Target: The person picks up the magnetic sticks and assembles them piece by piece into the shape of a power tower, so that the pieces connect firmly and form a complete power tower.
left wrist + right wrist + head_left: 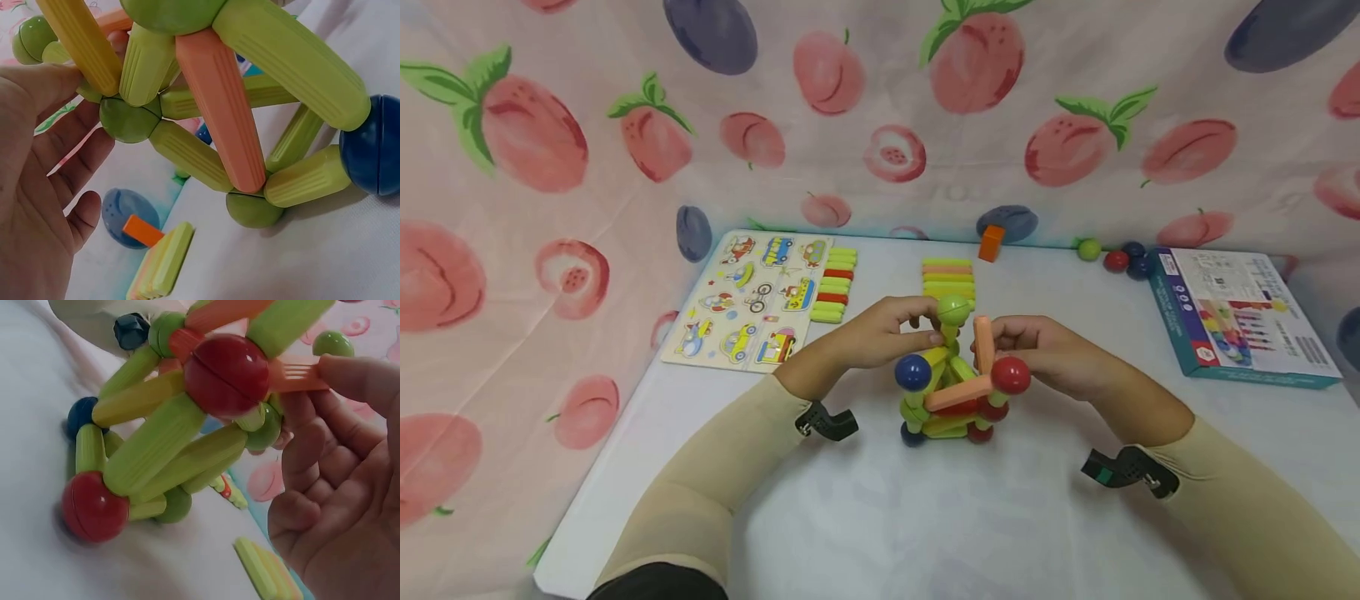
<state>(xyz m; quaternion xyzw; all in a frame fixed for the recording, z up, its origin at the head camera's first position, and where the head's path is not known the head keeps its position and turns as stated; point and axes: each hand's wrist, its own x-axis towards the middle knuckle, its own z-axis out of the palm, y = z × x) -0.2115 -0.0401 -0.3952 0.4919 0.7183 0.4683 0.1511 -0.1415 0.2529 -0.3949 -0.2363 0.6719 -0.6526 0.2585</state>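
Observation:
A magnetic ball-and-stick structure [951, 408] stands on the white table, built of green, yellow, orange and red sticks with green, blue and red balls. My left hand [887, 333] holds it at the back left, with thumb and fingers about a green ball [130, 119] and the stick ends beside it. On the other side my right hand [1060, 354] pinches an orange stick [299, 376] between thumb and fingers. That stick's other end meets a red ball [228, 375]. In the head view, the structure partly hides the left fingertips.
Behind the structure lies a row of yellow, green and orange sticks [949, 275]. More sticks [833, 287] line the picture puzzle board [752, 300] at left. An orange block [991, 243], loose balls [1116, 261] and a toy box [1247, 317] are at the back and right.

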